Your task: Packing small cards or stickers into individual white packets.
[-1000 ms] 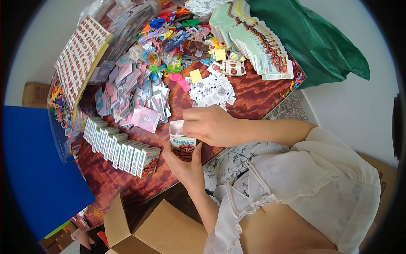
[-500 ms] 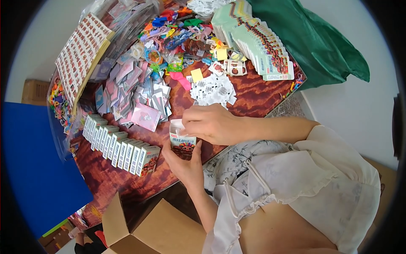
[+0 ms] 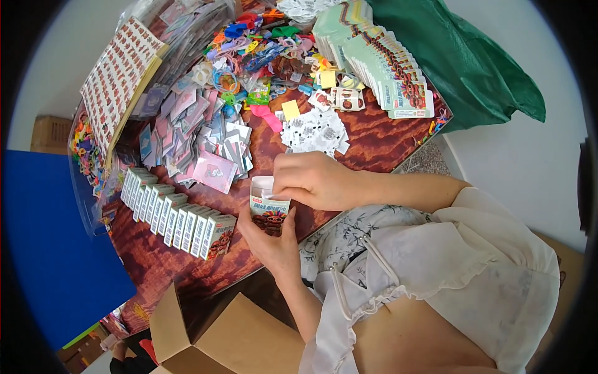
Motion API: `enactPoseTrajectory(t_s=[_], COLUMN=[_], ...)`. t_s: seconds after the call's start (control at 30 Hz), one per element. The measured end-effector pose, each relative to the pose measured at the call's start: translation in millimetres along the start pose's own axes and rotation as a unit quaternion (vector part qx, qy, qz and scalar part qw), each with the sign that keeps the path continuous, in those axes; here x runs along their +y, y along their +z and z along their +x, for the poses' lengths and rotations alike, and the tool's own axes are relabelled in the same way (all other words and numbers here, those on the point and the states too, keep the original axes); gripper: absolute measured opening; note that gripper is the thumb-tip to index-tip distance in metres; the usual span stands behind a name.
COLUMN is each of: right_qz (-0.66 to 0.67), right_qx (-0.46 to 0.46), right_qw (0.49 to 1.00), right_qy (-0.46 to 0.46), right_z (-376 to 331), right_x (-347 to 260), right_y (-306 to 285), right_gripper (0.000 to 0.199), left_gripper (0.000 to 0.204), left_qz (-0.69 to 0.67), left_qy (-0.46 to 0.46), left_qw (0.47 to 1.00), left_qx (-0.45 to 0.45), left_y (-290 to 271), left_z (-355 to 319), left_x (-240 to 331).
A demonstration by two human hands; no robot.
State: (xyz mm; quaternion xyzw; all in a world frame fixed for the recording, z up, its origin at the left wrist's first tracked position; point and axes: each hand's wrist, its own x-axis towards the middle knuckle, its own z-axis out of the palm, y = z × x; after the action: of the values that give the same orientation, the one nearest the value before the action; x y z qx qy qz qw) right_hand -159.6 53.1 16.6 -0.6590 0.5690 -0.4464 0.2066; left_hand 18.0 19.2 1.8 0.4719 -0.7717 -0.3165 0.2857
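A small printed paper box (image 3: 270,215) stands upright at the table's near edge with its top open. My left hand (image 3: 271,246) is closed around its lower part, thumb on one side and fingers on the other. Over the open top, my right hand (image 3: 314,181) has its fingers bent and pinched at the rim. Something pale shows at those fingertips, but whether it is a flap or a slip of paper I cannot tell. To the left stands a row of closed small boxes (image 3: 177,215). Beyond my right hand lies a pile of white printed slips (image 3: 314,132).
Heaped cards in clear sleeves (image 3: 193,134), colourful small toys (image 3: 261,53) and fanned flat cartons (image 3: 380,62) cover the table's far side. A sticker sheet stack (image 3: 121,75) leans at the left. An open cardboard box (image 3: 243,330) sits below the near edge. Green sheeting (image 3: 473,68) hangs at right.
My right hand has shifted very slightly to the right over the box opening, its fingers a little more bent. My left hand and the box have barely moved.
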Motion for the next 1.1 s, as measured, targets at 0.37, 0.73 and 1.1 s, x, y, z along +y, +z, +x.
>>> enactPoseTrajectory(t_s=[0.37,0.73,1.1], right_qz=[0.062,0.145,-0.225], right_qx=[0.069,0.088,0.062], right_qw=[0.989,0.985,0.961], right_qy=[0.112,0.042,0.146], right_z=[4.6,-5.8,-25.7], right_x=[-2.9,10.1,70.2], right_y=[4.2,11.7,-37.5], right_gripper=[0.008,0.014,0.017], left_gripper=[0.07,0.069,0.067], left_qz=[-0.003,-0.124,0.038], left_qy=[0.001,-0.082,0.026], left_qw=[1.0,0.989,0.997], left_qx=[-0.013,-0.011,-0.066], left_y=[-1.0,-0.9,-3.6], left_z=[-1.8,-4.9,6.6], left_x=[3.4,8.8,-5.9])
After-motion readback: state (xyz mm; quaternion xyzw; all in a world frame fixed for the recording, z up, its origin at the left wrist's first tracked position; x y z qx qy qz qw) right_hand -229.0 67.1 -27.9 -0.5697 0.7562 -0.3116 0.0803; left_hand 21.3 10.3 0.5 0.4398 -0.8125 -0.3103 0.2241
